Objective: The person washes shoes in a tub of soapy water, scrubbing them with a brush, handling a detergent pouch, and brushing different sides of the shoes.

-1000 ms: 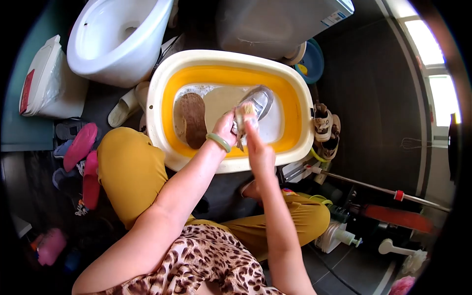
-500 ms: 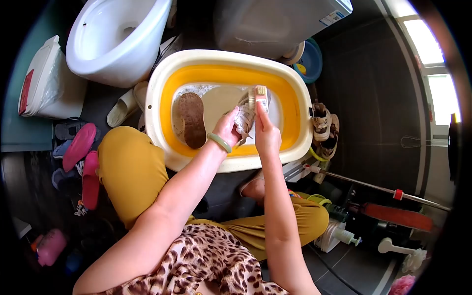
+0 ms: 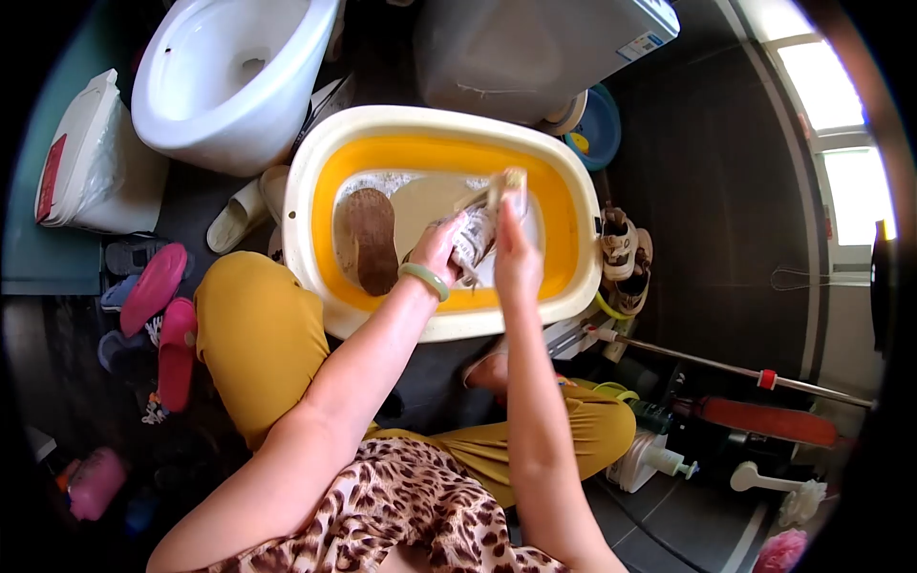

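A wet, light-coloured laced shoe (image 3: 475,239) is in my left hand (image 3: 437,246), whose fingers wrap its near side; a pale green bangle (image 3: 424,279) circles that wrist. My right hand (image 3: 519,265) grips a small scrubbing brush (image 3: 514,181), blurred by motion, against the shoe's right side. Both hands are over a white-rimmed tub (image 3: 449,113) with yellow walls. Murky, sudsy water (image 3: 420,202) lies in its bottom. At the tub's left is a brown shoe sole (image 3: 371,239), facing up; whether a whole shoe is beneath it I cannot tell.
Behind the tub stand a toilet (image 3: 205,129) and a grey appliance (image 3: 516,57). A blue basin (image 3: 602,129) and a pair of sneakers (image 3: 626,258) are to the right. Pink slippers (image 3: 175,353) lie left, near a white bin (image 3: 91,181). A metal pole (image 3: 697,361) crosses the right side.
The brush and my right hand have shifted slightly and are now blurred. The shoe stays in my left hand, turned a little. The view has moved slightly.
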`<state>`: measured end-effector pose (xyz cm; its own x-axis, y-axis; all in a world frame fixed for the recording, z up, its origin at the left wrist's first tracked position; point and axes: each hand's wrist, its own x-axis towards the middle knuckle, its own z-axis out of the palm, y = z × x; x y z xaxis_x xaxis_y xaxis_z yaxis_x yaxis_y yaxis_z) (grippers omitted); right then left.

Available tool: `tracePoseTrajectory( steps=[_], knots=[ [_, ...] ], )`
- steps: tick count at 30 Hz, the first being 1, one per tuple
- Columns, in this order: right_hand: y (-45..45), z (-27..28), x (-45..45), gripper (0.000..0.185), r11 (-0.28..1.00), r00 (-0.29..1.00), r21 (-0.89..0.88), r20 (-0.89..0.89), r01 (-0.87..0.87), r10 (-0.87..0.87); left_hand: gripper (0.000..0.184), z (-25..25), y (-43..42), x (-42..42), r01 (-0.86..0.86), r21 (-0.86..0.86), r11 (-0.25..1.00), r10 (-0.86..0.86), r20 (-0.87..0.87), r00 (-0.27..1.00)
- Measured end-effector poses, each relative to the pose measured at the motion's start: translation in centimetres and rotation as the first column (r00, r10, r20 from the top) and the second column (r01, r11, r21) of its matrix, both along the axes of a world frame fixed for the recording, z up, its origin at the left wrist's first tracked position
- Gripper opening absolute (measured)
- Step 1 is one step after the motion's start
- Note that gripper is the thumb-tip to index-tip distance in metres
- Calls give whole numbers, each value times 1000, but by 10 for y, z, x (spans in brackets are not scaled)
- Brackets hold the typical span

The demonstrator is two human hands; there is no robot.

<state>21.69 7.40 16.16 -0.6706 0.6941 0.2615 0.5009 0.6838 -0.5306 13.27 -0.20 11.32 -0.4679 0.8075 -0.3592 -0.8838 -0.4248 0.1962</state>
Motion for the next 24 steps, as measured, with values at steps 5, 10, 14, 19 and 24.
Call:
tracePoseTrajectory(
  steps=[5,10,14,19,24],
  knots=[
    [-45,6,53,34,989,975,-87,179,-117,131,28,-12,-13,-1,129,-8,992,-129,-21,991],
    [21,14,12,29,992,978,3,167,128,-127,26,-9,-7,11,36,-140,989,-52,-111,992],
    [-20,-26,41,35,985,984,35,-42,-170,172,21,6,-13,-5,20,-294,955,-54,-108,993],
    [3,8,35,31,994,956,-88,290,71,-42,22,-1,-12,7,121,-268,956,-192,-259,947],
    [-14,-7,40,33,969,995,-231,28,-88,97,23,-20,-8,8,-5,-365,931,-190,-496,847]
  ],
)
